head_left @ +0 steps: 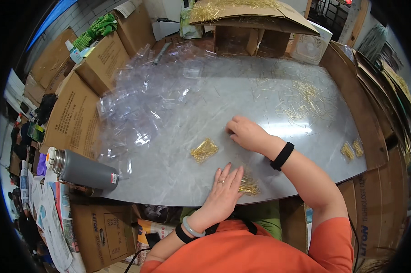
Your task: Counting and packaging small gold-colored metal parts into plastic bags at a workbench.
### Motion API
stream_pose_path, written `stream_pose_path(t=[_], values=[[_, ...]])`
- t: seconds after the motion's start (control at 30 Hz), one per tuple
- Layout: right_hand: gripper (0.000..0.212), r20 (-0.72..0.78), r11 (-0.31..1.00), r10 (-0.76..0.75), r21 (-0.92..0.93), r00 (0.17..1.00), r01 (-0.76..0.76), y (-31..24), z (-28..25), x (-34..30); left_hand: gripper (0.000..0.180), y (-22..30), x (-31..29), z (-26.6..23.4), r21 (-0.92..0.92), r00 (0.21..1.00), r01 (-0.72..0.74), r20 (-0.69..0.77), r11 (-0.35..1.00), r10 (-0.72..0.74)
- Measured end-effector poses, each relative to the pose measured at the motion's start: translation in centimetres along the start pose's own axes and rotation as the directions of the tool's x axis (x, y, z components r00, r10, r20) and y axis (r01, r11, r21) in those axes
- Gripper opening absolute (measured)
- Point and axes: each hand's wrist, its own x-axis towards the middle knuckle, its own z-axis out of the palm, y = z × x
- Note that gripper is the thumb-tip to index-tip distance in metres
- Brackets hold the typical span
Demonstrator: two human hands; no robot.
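"Where are the gold pins (pixel 249 186)?"

"On my feed they lie at the near edge of the table (pixel 169 182), right by the left hand (pixel 223 191), its fingers stretched out flat."

"And the right hand (pixel 250 133)?"

"Fingers curled; I can't tell whether they grip anything. Left of it I see a second bunch (pixel 204 150), then heaped clear plastic boxes (pixel 144 98) and a grey flask (pixel 85 169)."

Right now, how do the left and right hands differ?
The left hand is spread out; the right hand is curled in.
The left wrist wears a pale bangle and black band; the right shows just a black band.
Left sits beside gold pins; right is farther forward.
Both are ungloved.
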Motion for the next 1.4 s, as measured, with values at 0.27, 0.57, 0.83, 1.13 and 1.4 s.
stream_pose_path(t=[0.27,0.57,0.83,1.13,1.4], values=[[0.025,0.243,0.96,-0.279,0.044,0.929,0.276,-1.8,-2.9,-5.3,0.07,0.1,-0.2,-0.1,-0.006,1.0,-0.014,-0.009,1.0,0.014],[0.022,0.2,0.999,0.011,-0.047,0.98,-0.002,-4.0,-4.1,-10.1,0.073,-0.2,-0.2,0.3,-0.016,1.0,-0.005,-0.007,1.0,0.005],[0.021,0.199,0.99,0.102,0.079,0.975,-0.119,-4.6,-3.5,-10.4,0.074,0.1,0.5,-0.3,-0.014,0.997,-0.046,0.059,0.999,0.047],[0.032,0.23,0.954,0.12,0.241,0.966,-0.176,-4.9,-4.3,-11.6,0.073,0.0,1.3,-0.9,0.155,0.996,-0.082,0.047,0.985,0.075],[0.035,0.042,0.99,0.139,-0.024,0.989,-0.138,-7.5,-3.0,-14.8,0.064,0.5,0.4,0.3,0.003,1.0,0.007,-0.028,1.0,-0.007]])
